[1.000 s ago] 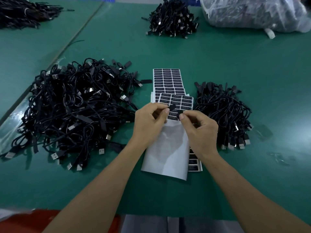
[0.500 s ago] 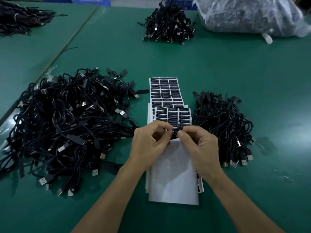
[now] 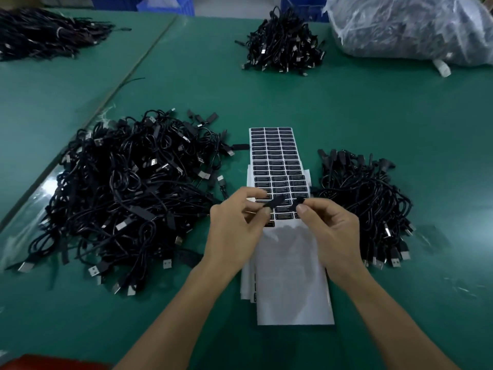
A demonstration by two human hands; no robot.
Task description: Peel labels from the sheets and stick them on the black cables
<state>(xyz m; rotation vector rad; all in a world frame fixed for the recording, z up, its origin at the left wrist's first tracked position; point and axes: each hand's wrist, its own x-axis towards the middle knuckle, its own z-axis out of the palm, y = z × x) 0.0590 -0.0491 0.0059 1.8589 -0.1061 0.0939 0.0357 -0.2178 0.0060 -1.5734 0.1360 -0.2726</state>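
To the left of the left hand point(image 3: 237, 231), a large heap of black cables point(image 3: 128, 198) is lying on the green table point(image 3: 346, 108), apart from the fingers. A black label point(image 3: 274, 203) is being pinched between the thumb and the fingertips of the left hand. It is being held just above the label sheets point(image 3: 277, 161), which are lying under and beyond both hands. A small dark piece point(image 3: 300, 201) is being pinched by the thumb and curled forefinger of the right hand point(image 3: 330, 233); whether it is a second label cannot be told. The two hands are being held near each other, not touching. To the right of the right hand, a smaller heap of cables point(image 3: 365, 201) is lying near. Far beyond the hands, another cable heap point(image 3: 285, 44) and a plastic bag point(image 3: 410, 28) are being seen.
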